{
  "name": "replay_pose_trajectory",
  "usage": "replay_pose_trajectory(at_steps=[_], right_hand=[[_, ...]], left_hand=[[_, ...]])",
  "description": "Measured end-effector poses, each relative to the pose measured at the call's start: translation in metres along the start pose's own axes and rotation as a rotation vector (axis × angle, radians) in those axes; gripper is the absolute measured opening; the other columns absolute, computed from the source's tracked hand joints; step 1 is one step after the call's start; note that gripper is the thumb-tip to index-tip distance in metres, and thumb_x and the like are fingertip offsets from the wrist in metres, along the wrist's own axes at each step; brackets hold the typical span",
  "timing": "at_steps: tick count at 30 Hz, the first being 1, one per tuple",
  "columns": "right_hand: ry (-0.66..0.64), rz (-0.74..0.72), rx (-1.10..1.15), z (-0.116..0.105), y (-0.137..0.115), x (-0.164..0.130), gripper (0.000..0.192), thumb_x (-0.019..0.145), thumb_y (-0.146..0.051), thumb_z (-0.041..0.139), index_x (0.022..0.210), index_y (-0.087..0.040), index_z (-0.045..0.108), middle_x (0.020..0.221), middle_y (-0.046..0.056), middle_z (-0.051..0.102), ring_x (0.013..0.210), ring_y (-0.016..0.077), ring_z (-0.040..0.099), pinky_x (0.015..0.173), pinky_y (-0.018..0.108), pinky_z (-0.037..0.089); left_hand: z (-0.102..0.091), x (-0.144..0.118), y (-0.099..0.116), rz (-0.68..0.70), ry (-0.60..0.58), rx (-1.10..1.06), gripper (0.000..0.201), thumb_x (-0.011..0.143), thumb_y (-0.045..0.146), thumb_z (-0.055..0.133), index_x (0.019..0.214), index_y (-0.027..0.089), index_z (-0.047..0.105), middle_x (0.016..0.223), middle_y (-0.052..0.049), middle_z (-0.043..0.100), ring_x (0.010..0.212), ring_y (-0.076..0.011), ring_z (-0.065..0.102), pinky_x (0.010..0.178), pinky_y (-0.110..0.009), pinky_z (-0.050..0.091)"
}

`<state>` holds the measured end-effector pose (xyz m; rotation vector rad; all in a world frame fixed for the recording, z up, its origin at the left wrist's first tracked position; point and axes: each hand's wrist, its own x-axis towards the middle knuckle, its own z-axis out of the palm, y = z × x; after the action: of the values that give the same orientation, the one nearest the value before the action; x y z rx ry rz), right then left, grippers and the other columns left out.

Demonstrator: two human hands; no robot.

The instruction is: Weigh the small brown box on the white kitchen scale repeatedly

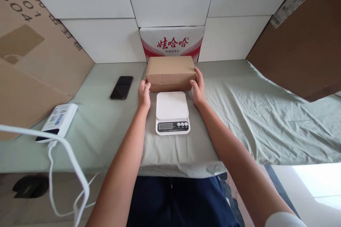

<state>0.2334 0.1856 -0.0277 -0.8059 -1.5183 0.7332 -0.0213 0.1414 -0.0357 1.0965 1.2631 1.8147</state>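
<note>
A brown cardboard box [170, 71] sits on the green-grey cloth just behind a white digital kitchen scale [172, 112]. My left hand [144, 94] presses against the box's left end and my right hand [198, 86] against its right end, so both hands grip it from the sides. The scale's platform is bare and its display and buttons face me. Whether the box rests on the cloth or is slightly lifted is unclear.
A black phone [122, 87] lies to the left of the box. A white power bank [57, 122] with a white cable [71, 163] sits at the near left. A red-and-white printed carton [172, 42] stands behind the box, against stacked white boxes. Brown cardboard sheets lean at both sides.
</note>
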Motion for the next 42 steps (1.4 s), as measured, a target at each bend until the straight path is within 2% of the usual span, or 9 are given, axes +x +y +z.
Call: replay_pose_trajectory(at_steps=[4,8,12,23,27,31,34,39,42], right_hand=[[-0.004,0.025,-0.009,-0.002,-0.004,0.000,0.076,0.095,-0.065,0.049,0.160,-0.030,0.036,0.169,0.007,0.042,0.154,0.0329,0.043,0.126,0.056,0.038],[0.064,0.063,-0.002,-0.007,-0.007,-0.001,0.080,0.093,-0.067,0.051,0.162,-0.032,0.032,0.174,0.005,0.032,0.159,0.0350,0.034,0.127,0.057,0.036],[0.054,0.092,-0.027,-0.012,-0.006,-0.004,0.078,0.096,-0.064,0.048,0.164,-0.032,0.027,0.174,0.005,0.031,0.157,0.0323,0.038,0.127,0.056,0.037],[-0.061,0.062,-0.056,-0.001,-0.004,-0.012,0.088,0.097,-0.070,0.042,0.169,-0.028,0.014,0.177,0.005,0.028,0.163,0.0277,0.032,0.133,0.053,0.031],[-0.026,0.006,-0.071,-0.005,-0.022,-0.010,0.087,0.097,-0.071,0.042,0.169,-0.030,0.015,0.179,0.004,0.021,0.166,0.0296,0.025,0.132,0.055,0.032],[0.013,-0.092,-0.103,-0.015,-0.057,-0.020,0.082,0.099,-0.070,0.040,0.169,-0.039,0.009,0.179,0.001,0.020,0.166,0.0289,0.026,0.130,0.057,0.037],[0.024,-0.110,-0.128,-0.024,-0.075,-0.048,0.083,0.100,-0.070,0.042,0.169,-0.041,0.007,0.179,0.001,0.020,0.166,0.0296,0.025,0.131,0.058,0.035],[0.016,-0.076,-0.148,-0.035,-0.077,-0.107,0.084,0.099,-0.067,0.048,0.169,-0.039,0.011,0.176,0.004,0.026,0.166,0.0325,0.025,0.134,0.061,0.027],[-0.024,-0.058,-0.150,-0.035,-0.078,-0.123,0.080,0.100,-0.065,0.047,0.169,-0.036,0.017,0.175,0.006,0.029,0.165,0.0326,0.025,0.134,0.060,0.028]], left_hand=[[-0.001,-0.002,0.004,-0.020,-0.028,-0.018,0.061,0.085,0.067,0.064,0.124,0.020,0.068,0.135,-0.015,0.071,0.131,-0.0281,0.065,0.111,-0.039,0.049],[-0.011,0.002,0.011,-0.038,0.064,-0.048,0.073,0.087,0.075,0.057,0.135,0.020,0.065,0.157,-0.016,0.057,0.152,-0.0274,0.048,0.124,-0.040,0.037],[-0.019,0.006,0.014,-0.062,0.115,-0.077,0.077,0.090,0.073,0.051,0.144,0.019,0.059,0.164,-0.017,0.049,0.157,-0.0255,0.041,0.128,-0.042,0.030],[-0.004,0.001,0.002,-0.193,0.010,-0.034,0.088,0.084,0.084,0.052,0.138,0.016,0.066,0.152,-0.023,0.061,0.146,-0.0331,0.055,0.122,-0.049,0.039],[-0.001,-0.006,0.016,-0.089,0.006,-0.008,0.088,0.082,0.086,0.056,0.133,0.016,0.070,0.145,-0.023,0.066,0.142,-0.0349,0.059,0.121,-0.049,0.042],[-0.002,-0.030,0.047,0.094,-0.027,0.020,0.080,0.084,0.081,0.058,0.130,0.018,0.073,0.141,-0.018,0.069,0.141,-0.0342,0.060,0.121,-0.047,0.043],[-0.013,-0.064,0.063,0.146,-0.017,0.021,0.081,0.085,0.080,0.058,0.133,0.017,0.072,0.141,-0.018,0.069,0.142,-0.0353,0.059,0.122,-0.047,0.042],[-0.043,-0.127,0.060,0.075,-0.002,-0.004,0.086,0.082,0.080,0.061,0.136,0.014,0.071,0.137,-0.022,0.071,0.141,-0.0398,0.059,0.119,-0.053,0.046],[-0.057,-0.147,0.052,0.038,0.017,0.003,0.088,0.082,0.081,0.060,0.137,0.014,0.071,0.135,-0.023,0.072,0.141,-0.0411,0.058,0.118,-0.055,0.046]])
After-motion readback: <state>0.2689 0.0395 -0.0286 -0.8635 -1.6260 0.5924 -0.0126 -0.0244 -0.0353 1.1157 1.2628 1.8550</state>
